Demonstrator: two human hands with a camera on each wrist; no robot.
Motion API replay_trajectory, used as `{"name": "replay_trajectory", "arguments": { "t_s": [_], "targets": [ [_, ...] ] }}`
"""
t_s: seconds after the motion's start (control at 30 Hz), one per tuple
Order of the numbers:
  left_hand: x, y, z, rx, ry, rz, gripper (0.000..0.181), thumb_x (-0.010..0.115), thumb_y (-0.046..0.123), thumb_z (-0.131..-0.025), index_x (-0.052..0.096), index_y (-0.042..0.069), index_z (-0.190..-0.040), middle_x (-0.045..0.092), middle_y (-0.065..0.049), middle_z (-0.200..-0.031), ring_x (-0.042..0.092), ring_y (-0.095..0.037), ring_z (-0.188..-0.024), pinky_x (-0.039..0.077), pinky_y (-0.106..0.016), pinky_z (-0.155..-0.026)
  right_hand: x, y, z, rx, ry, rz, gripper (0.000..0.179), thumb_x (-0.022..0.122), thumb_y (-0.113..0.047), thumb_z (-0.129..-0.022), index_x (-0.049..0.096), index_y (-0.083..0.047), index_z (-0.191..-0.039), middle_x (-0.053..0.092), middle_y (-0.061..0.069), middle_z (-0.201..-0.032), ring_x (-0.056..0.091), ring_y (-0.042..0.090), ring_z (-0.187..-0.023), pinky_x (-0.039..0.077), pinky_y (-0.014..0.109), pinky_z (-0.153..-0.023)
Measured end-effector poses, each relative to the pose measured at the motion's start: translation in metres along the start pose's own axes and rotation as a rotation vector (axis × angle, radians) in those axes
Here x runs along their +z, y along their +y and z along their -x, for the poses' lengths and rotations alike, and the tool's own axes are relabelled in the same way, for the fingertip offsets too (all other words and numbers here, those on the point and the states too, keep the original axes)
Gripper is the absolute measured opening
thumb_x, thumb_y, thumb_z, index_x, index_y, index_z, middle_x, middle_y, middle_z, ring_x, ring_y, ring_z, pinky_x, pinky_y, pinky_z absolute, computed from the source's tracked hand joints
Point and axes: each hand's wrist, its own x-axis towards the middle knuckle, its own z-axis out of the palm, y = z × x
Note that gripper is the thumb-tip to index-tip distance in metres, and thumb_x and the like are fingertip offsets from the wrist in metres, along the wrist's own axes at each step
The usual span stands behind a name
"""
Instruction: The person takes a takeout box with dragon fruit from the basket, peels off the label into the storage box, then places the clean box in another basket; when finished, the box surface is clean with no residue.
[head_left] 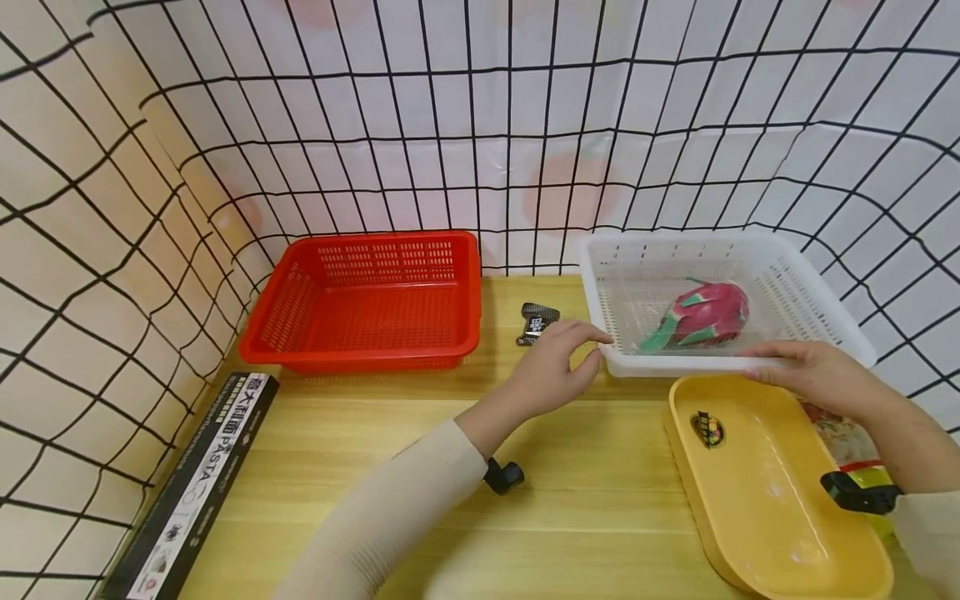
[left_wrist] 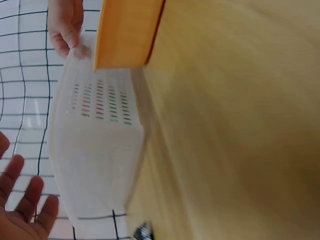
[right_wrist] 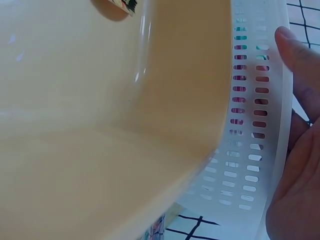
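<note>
A white perforated basket (head_left: 637, 364) stands against the grid wall at the right, with a pink and green dragon fruit (head_left: 708, 315) lying in it. My right hand (head_left: 817, 375) grips its front rim, thumb on the outer side and fingers over the inside, as the right wrist view shows. Near the basket's front left corner is my left hand (head_left: 558, 367), its fingers loosely bent and spread, holding nothing. The left wrist view shows those fingers (left_wrist: 32, 200) apart from the basket. A yellow tray (head_left: 772, 483) sits in front of the basket, below my right hand.
A red basket (head_left: 375, 362) stands at the back left. The black pasta box (head_left: 195, 492) lies along the left grid. A small black patterned object (head_left: 536, 323) is between the baskets. Inside the yellow tray is a small dark label-like piece (head_left: 707, 429). Packaging (head_left: 847, 437) shows partly behind the tray.
</note>
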Motion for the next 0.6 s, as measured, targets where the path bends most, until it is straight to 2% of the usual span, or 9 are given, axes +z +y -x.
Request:
{"name": "replay_trajectory", "arguments": {
  "t_s": [0.2, 0.37, 0.43, 0.5, 0.6],
  "targets": [
    [-0.004, -0.016, 0.038, -0.129, -0.047, -0.007, 0.032, 0.059, 0.024, -0.102, 0.063, 0.018, -0.133, 0.063, 0.002, -0.134, 0.056, -0.018, -0.129, 0.048, -0.035, -0.109, -0.005, 0.004, -0.001, -0.009, 0.017, 0.015, 0.065, 0.058, -0.050, -0.101, 0.053, -0.001, -0.144, 0.068, 0.028, -0.124, 0.069, 0.018, -0.085, 0.060, 0.031, -0.069],
    [-0.019, -0.025, 0.072, -0.183, -0.011, -0.021, 0.034, 0.062, 0.025, -0.100, 0.063, 0.018, -0.134, 0.062, 0.000, -0.139, 0.053, -0.023, -0.134, 0.047, -0.042, -0.111, -0.004, 0.002, 0.002, 0.001, 0.051, 0.025, 0.066, 0.056, -0.053, -0.101, 0.054, -0.002, -0.143, 0.062, 0.034, -0.131, 0.069, 0.018, -0.087, 0.059, 0.030, -0.068],
    [-0.029, -0.025, 0.084, -0.185, 0.015, -0.038, 0.034, 0.063, 0.024, -0.100, 0.063, 0.018, -0.133, 0.062, -0.002, -0.138, 0.054, -0.024, -0.132, 0.048, -0.044, -0.108, 0.000, -0.004, 0.006, 0.002, 0.085, 0.010, 0.066, 0.056, -0.054, -0.101, 0.054, -0.002, -0.142, 0.058, 0.036, -0.134, 0.070, 0.025, -0.090, 0.061, 0.035, -0.069],
    [-0.041, -0.027, 0.095, -0.182, 0.042, -0.057, 0.034, 0.064, 0.022, -0.099, 0.063, 0.016, -0.133, 0.063, -0.003, -0.136, 0.056, -0.024, -0.126, 0.051, -0.043, -0.103, 0.006, -0.014, 0.010, -0.019, 0.131, 0.033, 0.064, 0.055, -0.054, -0.101, 0.057, -0.005, -0.141, 0.053, 0.037, -0.140, 0.067, 0.036, -0.100, 0.061, 0.048, -0.078],
    [-0.061, -0.031, 0.107, -0.171, 0.088, -0.088, 0.033, 0.065, 0.019, -0.098, 0.064, 0.015, -0.131, 0.065, -0.003, -0.133, 0.057, -0.020, -0.110, 0.053, -0.036, -0.089, 0.017, -0.035, 0.015, -0.090, 0.210, 0.095, 0.053, 0.056, -0.052, -0.102, 0.064, -0.010, -0.133, 0.051, 0.033, -0.143, 0.054, 0.049, -0.118, 0.050, 0.068, -0.090]
  ]
}}
